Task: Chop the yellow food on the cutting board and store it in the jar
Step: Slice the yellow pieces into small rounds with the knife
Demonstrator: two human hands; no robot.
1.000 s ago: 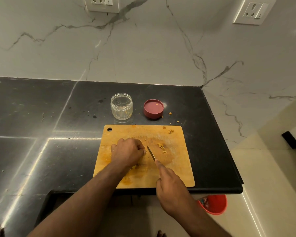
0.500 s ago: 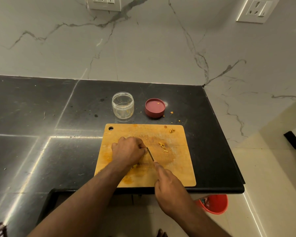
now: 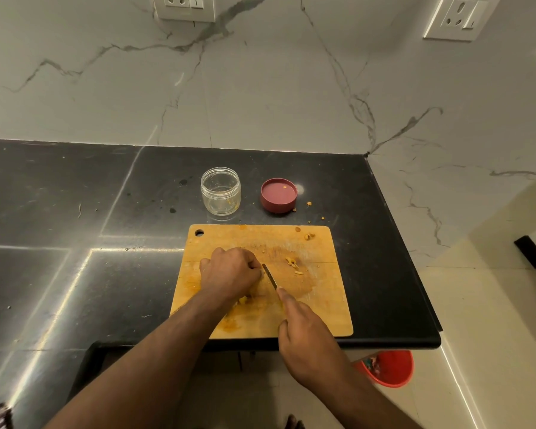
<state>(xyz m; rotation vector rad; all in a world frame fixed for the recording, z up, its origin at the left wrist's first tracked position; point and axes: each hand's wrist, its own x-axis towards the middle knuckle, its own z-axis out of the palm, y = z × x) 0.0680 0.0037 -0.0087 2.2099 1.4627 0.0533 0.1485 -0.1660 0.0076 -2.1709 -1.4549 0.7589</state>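
— So where is the yellow food (image 3: pixel 243 300) right now?

— Mostly hidden under the left hand (image 3: pixel 229 274), which is curled over it on the cutting board (image 3: pixel 322 305); only a bit peeks out by the wrist. A few cut bits (image 3: pixel 292 264) lie loose just right of the blade.

— And the other hand?

— The right hand (image 3: pixel 307 339) grips the knife (image 3: pixel 270 276), forefinger along its back, blade tight beside the left knuckles. Both hands are busy, close together.

— How far along, would you say?

— Mid-chop, I'd judge. The jar (image 3: pixel 220 191) stands open behind the board and looks nearly empty, only yellow traces inside. Its red lid (image 3: pixel 278 195) lies beside it, inside up. So the rest of the cutting, the filling and the closing all remain.

— Anything in the way?

— Not really. Crumbs (image 3: pixel 308 203) are scattered on the black counter (image 3: pixel 75 243) near the lid. A red bin (image 3: pixel 390 370) sits on the floor below the counter's edge.
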